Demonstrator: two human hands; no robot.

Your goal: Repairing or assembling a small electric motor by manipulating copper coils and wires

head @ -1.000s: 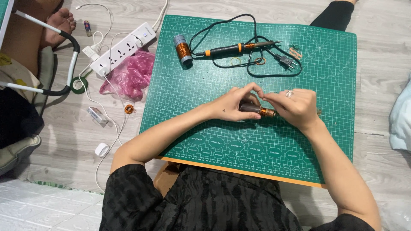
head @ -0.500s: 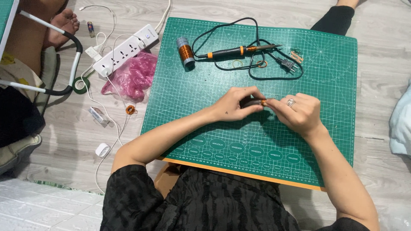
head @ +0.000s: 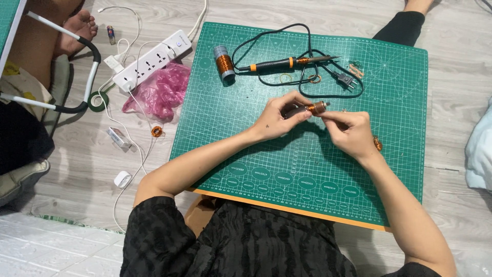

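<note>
I am holding a small copper-wire coil (head: 313,108) over the green cutting mat (head: 256,154), my left hand (head: 279,119) gripping its dark end, my right hand (head: 349,132) pinching the copper end. It seems light and rigid, its fine winding delicate. My fingers are hiding the core; any loose wire is too thin to see.

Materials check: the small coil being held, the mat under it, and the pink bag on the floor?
Small coil: likely enamelled copper wire, shiny orange-brown turns on a dark core.
Mat: looks like matte green rubbery vinyl, printed white grid.
Pink bag: thin plastic film, translucent and crinkled.
</note>
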